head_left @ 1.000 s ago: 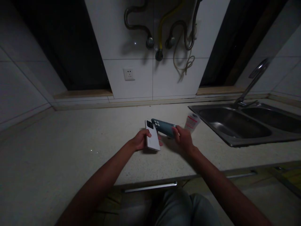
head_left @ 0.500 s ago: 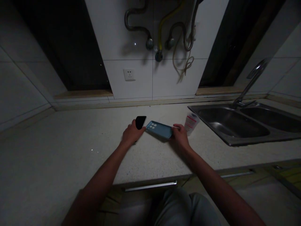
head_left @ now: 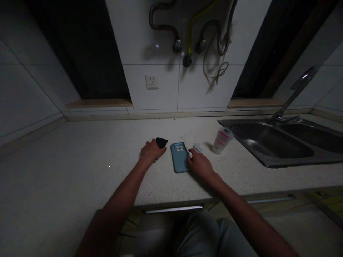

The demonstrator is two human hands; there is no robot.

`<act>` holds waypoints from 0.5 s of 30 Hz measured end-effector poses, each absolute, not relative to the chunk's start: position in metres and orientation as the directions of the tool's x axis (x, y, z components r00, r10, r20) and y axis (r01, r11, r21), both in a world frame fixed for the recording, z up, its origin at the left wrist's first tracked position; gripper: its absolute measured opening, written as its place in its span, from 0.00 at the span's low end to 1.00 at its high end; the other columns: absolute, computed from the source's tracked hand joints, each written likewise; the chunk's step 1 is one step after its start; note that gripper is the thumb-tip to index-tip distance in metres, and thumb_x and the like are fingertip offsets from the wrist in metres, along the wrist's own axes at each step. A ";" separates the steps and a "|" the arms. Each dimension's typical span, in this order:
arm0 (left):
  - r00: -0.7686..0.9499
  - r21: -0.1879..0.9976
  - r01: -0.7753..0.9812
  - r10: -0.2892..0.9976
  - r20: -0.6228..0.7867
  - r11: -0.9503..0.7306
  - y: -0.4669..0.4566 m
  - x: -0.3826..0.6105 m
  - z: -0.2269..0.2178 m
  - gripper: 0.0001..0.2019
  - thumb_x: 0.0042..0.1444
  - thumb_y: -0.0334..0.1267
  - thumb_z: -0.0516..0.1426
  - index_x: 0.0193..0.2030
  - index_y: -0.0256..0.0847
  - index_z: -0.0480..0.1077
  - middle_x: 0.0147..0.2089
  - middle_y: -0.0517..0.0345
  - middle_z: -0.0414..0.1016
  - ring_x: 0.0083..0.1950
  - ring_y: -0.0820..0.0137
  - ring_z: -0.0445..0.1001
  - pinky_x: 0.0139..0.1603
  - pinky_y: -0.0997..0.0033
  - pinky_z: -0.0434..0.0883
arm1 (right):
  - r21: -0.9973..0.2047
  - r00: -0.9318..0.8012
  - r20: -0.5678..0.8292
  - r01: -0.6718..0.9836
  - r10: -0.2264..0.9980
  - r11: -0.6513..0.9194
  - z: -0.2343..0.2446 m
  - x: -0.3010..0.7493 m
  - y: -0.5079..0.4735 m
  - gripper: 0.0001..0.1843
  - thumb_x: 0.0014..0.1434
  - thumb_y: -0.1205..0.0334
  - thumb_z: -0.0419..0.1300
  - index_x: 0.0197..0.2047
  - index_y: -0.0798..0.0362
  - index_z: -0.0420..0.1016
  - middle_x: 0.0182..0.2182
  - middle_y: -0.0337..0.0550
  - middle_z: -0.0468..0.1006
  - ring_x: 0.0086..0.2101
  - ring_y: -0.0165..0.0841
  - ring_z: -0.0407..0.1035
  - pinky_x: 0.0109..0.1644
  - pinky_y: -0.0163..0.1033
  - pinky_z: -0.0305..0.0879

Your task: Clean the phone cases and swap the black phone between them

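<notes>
A phone (head_left: 161, 142) lies screen up on the pale counter (head_left: 80, 160), mostly under my left hand (head_left: 150, 151), whose fingers curl over it. Beside it to the right a blue phone case (head_left: 179, 156) lies flat, camera holes at its far end. My right hand (head_left: 198, 164) rests at the case's right edge, fingers touching it. A small white object (head_left: 197, 147) sits just beyond my right fingers.
A clear plastic cup with a pink label (head_left: 222, 140) stands by the steel double sink (head_left: 273, 142), with its tap (head_left: 294, 92) behind. The wall carries a socket (head_left: 152, 81) and hoses (head_left: 193, 32). The counter's front edge and a drawer handle (head_left: 174, 209) are below.
The white phone went from held in my left hand to lying screen up on the counter. The blue case was lowered, turned lengthwise and laid flat beside it.
</notes>
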State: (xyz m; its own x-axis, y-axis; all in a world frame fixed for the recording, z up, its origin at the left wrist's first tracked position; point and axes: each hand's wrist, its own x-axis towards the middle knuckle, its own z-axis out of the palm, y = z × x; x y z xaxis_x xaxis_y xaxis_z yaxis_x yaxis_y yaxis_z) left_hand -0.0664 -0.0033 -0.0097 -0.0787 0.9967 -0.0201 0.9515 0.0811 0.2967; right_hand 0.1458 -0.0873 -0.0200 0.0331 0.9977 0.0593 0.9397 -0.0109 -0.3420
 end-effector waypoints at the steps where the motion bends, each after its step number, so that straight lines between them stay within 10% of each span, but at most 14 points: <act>1: -0.073 0.298 0.951 0.997 -0.027 0.078 -0.004 -0.066 -0.009 0.35 0.51 0.62 0.56 0.58 0.38 0.65 0.55 0.30 0.71 0.56 0.43 0.73 0.51 0.52 0.69 | -0.314 0.031 0.052 0.949 0.998 -0.013 -0.019 0.144 -0.087 0.21 0.67 0.60 0.48 0.60 0.55 0.66 0.42 0.56 0.82 0.42 0.46 0.77 0.41 0.43 0.66; 15: -0.045 0.191 0.981 0.994 0.100 0.026 -0.015 -0.058 -0.009 0.32 0.57 0.57 0.55 0.57 0.29 0.65 0.56 0.25 0.69 0.59 0.44 0.68 0.55 0.53 0.66 | -0.240 0.001 0.096 0.971 0.995 0.022 -0.019 0.151 -0.075 0.21 0.70 0.54 0.48 0.58 0.53 0.70 0.42 0.54 0.82 0.41 0.44 0.77 0.40 0.41 0.65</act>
State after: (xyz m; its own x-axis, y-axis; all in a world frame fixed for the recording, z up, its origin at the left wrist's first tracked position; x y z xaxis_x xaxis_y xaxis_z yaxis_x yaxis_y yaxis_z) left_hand -0.0579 -0.0150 -0.0092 -0.0453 0.9939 0.1002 0.9813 0.0255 0.1906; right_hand 0.1506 -0.0754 -0.0190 0.0008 0.9954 0.0958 0.9706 0.0223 -0.2395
